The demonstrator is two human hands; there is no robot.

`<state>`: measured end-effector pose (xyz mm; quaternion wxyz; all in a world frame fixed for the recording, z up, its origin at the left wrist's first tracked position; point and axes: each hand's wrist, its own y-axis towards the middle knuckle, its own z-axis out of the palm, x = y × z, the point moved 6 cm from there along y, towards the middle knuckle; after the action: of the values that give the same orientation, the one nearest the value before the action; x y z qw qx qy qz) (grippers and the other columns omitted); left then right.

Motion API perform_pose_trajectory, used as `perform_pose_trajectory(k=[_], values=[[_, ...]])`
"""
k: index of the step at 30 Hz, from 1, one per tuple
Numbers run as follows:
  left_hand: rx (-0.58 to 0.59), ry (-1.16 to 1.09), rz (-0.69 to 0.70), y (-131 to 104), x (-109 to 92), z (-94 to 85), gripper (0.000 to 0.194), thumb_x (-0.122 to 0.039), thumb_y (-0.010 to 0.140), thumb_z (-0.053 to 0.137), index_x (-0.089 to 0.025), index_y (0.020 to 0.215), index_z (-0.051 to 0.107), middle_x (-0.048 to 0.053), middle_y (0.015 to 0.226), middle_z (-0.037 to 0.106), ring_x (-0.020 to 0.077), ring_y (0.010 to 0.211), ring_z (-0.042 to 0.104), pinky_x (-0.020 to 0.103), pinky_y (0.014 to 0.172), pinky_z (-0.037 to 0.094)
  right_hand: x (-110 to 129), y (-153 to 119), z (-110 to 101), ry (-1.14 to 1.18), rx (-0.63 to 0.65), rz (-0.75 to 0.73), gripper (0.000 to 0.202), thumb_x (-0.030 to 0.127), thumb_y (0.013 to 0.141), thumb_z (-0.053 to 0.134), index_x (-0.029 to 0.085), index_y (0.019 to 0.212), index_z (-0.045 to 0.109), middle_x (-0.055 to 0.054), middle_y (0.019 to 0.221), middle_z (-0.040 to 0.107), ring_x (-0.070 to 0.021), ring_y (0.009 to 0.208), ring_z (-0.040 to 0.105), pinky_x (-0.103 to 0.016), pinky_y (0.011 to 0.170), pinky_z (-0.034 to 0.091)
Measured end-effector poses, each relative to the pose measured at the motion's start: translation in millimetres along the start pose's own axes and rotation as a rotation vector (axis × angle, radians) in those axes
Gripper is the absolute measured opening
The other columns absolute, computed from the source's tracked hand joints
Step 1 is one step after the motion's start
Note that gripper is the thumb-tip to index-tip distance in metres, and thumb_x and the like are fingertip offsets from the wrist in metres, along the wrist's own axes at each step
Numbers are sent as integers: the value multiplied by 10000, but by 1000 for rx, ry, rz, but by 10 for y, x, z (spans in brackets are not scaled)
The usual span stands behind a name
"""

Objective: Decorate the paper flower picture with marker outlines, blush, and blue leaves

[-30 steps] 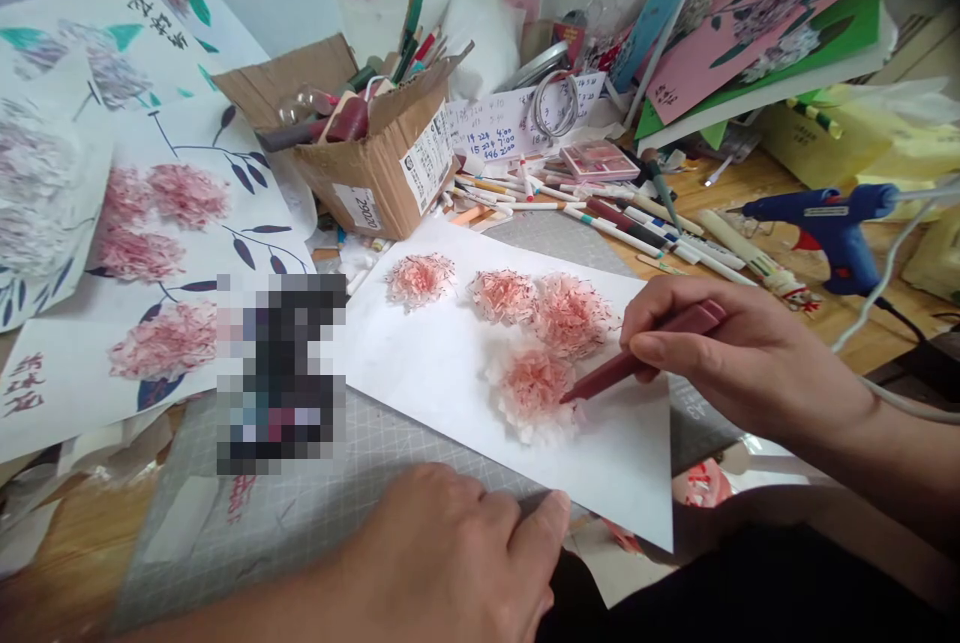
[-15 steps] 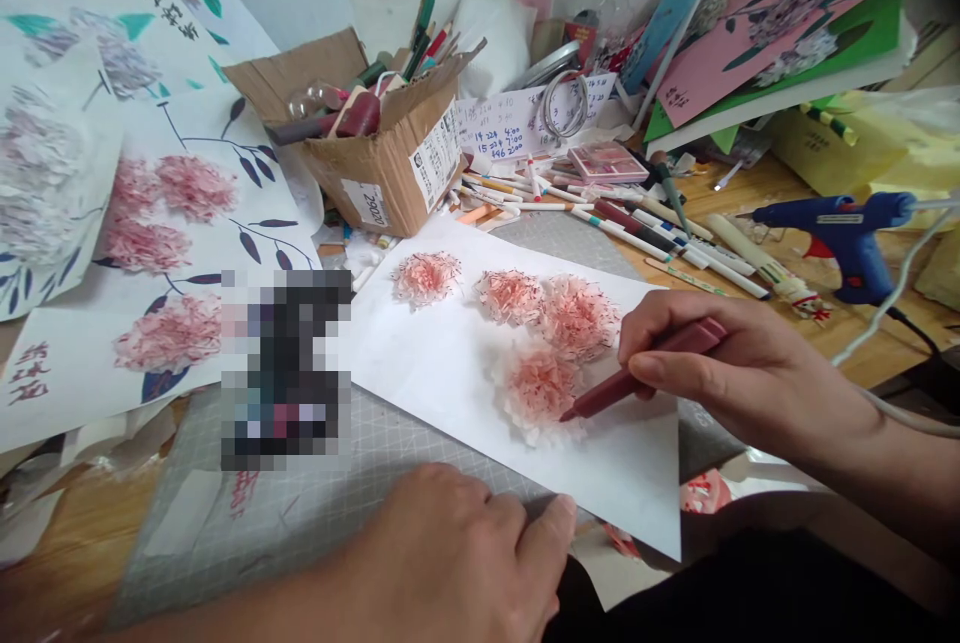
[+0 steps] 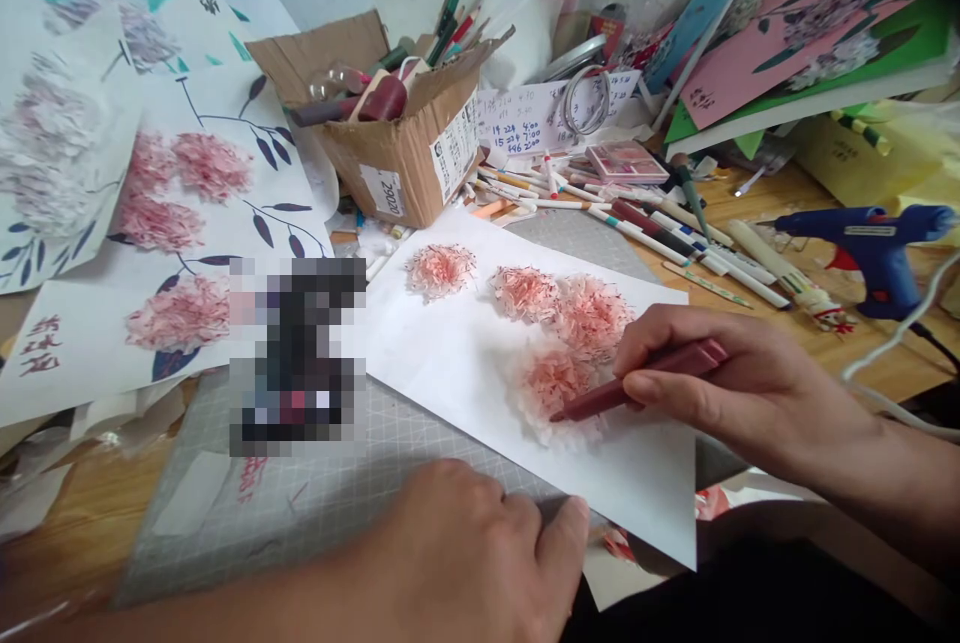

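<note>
My right hand is closed round a dark red marker pen, held slanting with its tip on the lower left of a pale pink paper flower. This flower has white outer petals and sits on a white sheet. Three more flowers lie above it: one flower at the left, a middle flower and a right flower, all with dark red flecks. At the sheet's lower edge rests my left hand, back up, one finger stretched along the edge; its other fingers are curled and partly hidden.
Under the sheet is a grey cutting mat. A cardboard box of tools stands behind, with scattered pens beside it. A blue glue gun lies at the right. Finished flower pictures fill the left; a blurred-out patch covers something.
The marker tip has moved slightly left across the flower's lower petals. The whole view has shifted a little; my left hand stays at the sheet's edge.
</note>
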<state>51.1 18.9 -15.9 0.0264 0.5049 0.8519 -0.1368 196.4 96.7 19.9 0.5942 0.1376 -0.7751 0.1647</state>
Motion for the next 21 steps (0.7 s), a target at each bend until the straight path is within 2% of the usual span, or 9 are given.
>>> perform_pose_trajectory(k=[5, 10, 12, 15, 18, 21], values=[[37, -4, -1, -6, -8, 14, 303, -200, 823, 540, -149, 1121, 527, 24, 721, 669, 233, 534, 622, 322, 456, 448, -4, 5, -39, 44, -56, 16, 140, 299, 810, 659, 204, 722, 606, 5, 571, 642, -213, 729, 728, -202, 563, 528], [-3, -13, 38, -13, -33, 28, 325, -209, 838, 526, -127, 1152, 506, 24, 702, 652, 229, 515, 613, 324, 447, 444, 4, 29, 17, -37, 25, 6, 108, 285, 794, 673, 197, 752, 628, -53, 759, 736, -191, 699, 716, -232, 599, 539], [-9, -6, 35, -12, -24, 30, 313, -209, 836, 532, -123, 1137, 511, 27, 693, 650, 224, 514, 617, 311, 442, 438, 2, 27, 7, -33, 13, 9, 117, 290, 806, 660, 195, 749, 621, -48, 724, 726, -198, 713, 716, -232, 599, 535], [-17, -13, 36, -8, -12, 16, 306, -209, 828, 537, -123, 1121, 520, 26, 688, 651, 220, 504, 615, 307, 425, 426, 30, 24, -15, -80, -32, -40, 111, 278, 792, 671, 193, 741, 621, -18, 652, 687, -161, 634, 693, -205, 537, 500], [-28, -10, 40, -6, -8, -3, 324, -197, 826, 529, -120, 1141, 514, 26, 699, 657, 219, 506, 615, 313, 428, 437, 66, 31, 9, -186, -26, -108, 80, 244, 763, 694, 191, 743, 637, -7, 672, 681, -114, 579, 641, -186, 511, 470], [-7, -9, 39, -9, -9, 15, 358, -189, 820, 533, -115, 1169, 502, 23, 708, 658, 225, 516, 617, 328, 434, 455, 71, 45, -1, -194, -58, -107, 119, 286, 786, 671, 192, 727, 629, 11, 600, 632, -104, 553, 609, -187, 505, 455]])
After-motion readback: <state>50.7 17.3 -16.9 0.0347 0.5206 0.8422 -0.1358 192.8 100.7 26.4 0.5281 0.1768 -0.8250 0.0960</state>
